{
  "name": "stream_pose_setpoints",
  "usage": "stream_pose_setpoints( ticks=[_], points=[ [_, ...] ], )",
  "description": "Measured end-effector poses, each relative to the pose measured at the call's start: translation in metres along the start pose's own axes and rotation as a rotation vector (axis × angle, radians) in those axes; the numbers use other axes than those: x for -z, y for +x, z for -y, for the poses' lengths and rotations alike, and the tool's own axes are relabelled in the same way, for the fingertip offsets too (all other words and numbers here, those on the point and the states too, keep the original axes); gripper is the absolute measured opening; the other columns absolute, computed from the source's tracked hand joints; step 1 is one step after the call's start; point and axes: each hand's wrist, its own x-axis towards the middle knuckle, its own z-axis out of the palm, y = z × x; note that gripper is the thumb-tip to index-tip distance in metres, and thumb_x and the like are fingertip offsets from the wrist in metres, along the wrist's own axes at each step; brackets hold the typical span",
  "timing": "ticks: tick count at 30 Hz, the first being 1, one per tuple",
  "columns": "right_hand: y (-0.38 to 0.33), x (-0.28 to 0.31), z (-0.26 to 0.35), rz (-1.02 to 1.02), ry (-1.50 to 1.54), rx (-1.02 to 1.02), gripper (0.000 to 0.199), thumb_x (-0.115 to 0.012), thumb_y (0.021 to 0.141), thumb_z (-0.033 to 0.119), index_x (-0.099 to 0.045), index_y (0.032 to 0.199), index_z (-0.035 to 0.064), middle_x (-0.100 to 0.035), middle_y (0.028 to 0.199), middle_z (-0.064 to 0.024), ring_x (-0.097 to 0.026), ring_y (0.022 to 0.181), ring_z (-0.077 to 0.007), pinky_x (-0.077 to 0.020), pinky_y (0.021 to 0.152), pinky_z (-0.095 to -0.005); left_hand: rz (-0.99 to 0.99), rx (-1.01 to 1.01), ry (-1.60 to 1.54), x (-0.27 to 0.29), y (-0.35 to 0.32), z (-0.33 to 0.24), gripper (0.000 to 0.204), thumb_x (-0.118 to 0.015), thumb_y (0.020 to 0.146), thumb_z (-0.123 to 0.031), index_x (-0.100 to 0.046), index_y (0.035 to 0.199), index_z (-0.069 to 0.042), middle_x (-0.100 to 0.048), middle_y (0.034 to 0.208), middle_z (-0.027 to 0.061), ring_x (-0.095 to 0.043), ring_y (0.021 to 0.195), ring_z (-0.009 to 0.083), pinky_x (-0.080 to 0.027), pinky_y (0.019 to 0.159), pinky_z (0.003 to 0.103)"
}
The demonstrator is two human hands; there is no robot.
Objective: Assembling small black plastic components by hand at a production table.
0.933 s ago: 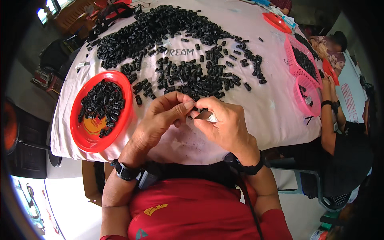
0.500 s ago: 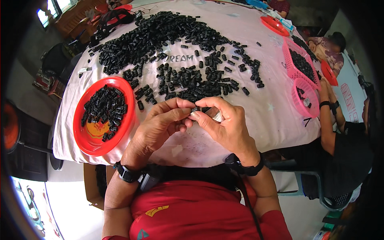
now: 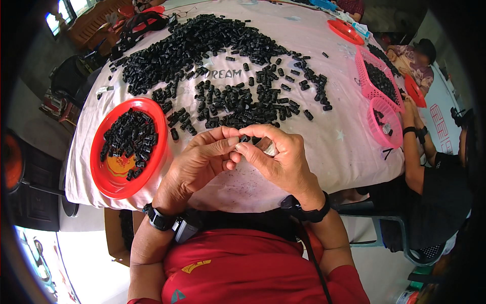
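Note:
My left hand [image 3: 202, 156] and my right hand [image 3: 281, 161] meet at their fingertips over the near part of the table, both closed in a pinch. A small black plastic part [image 3: 245, 138] shows between the fingertips, mostly covered by them. Tucked under the bent fingers of my right hand is a pale, shiny thing [image 3: 268, 147], whose kind I cannot make out. Just beyond my hands, loose black plastic parts [image 3: 238, 104] lie scattered, with a large heap of them [image 3: 197, 48] farther back. Left of my left hand, a red plate [image 3: 96, 169] holds many more.
Pink baskets [image 3: 378, 94] with black parts stand at the right, beside a round pink basket [image 3: 373, 129]. A person in black [image 3: 440, 197] sits at the right edge; another person [image 3: 415, 58] works farther back. A white cloth [image 3: 324, 162] covers the table. Another red plate [image 3: 347, 31] lies far right.
Both hands stay pinched together at almost the same place, with only slight finger movement. The whole view has shifted slightly; the heap and the plate look the same.

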Motion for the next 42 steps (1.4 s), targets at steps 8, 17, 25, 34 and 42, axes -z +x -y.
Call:
stream_pose_setpoints(
  ticks=[8,17,25,34,42],
  points=[
    [-0.001,-0.002,-0.002,-0.029,-0.011,0.044,0.020,-0.065,0.086,0.004,-0.064,0.106,-0.0007,-0.071,0.081,-0.0100,-0.071,0.073,-0.0151,-0.0543,0.062,-0.0249,-0.005,0.020,-0.013,-0.002,-0.001,0.003,0.021,-0.059,0.094,-0.012,-0.059,0.112,-0.002,-0.064,0.090,0.0055,-0.062,0.074,0.0119,-0.052,0.067,0.023],
    [-0.001,-0.004,-0.002,-0.105,0.050,-0.097,0.014,-0.063,0.091,0.009,-0.064,0.101,-0.0008,-0.069,0.071,-0.0074,-0.067,0.067,-0.0093,-0.0504,0.057,-0.0217,0.066,0.068,-0.042,0.002,-0.001,0.004,0.023,-0.057,0.096,-0.015,-0.058,0.114,-0.002,-0.067,0.094,0.0096,-0.062,0.074,0.0114,-0.050,0.067,0.022],
    [0.001,-0.001,0.006,-0.083,-0.005,-0.077,0.016,-0.068,0.088,0.012,-0.061,0.096,0.0003,-0.069,0.071,-0.0052,-0.067,0.069,-0.0083,-0.0508,0.055,-0.0205,0.121,0.007,-0.113,0.004,0.001,0.002,0.024,-0.057,0.095,-0.016,-0.055,0.116,-0.003,-0.065,0.099,0.0078,-0.061,0.077,0.0106,-0.050,0.069,0.023],
    [-0.004,-0.006,-0.005,-0.105,-0.291,0.226,0.033,-0.077,0.076,0.007,-0.063,0.105,0.0025,-0.070,0.084,-0.0106,-0.070,0.067,-0.0193,-0.0547,0.054,-0.0276,0.044,-0.015,-0.067,-0.005,-0.001,0.002,0.022,-0.056,0.096,-0.019,-0.058,0.112,-0.004,-0.064,0.095,0.0037,-0.060,0.080,0.0100,-0.049,0.070,0.023],
    [0.000,-0.011,-0.013,-0.181,-0.579,0.484,0.033,-0.075,0.075,0.006,-0.066,0.106,0.0058,-0.066,0.070,-0.0053,-0.063,0.055,-0.0185,-0.0496,0.048,-0.0282,0.029,-0.061,-0.094,-0.001,0.003,0.010,0.022,-0.056,0.096,-0.016,-0.059,0.113,-0.003,-0.063,0.093,0.0011,-0.059,0.078,0.0083,-0.048,0.068,0.022]
  ],
)
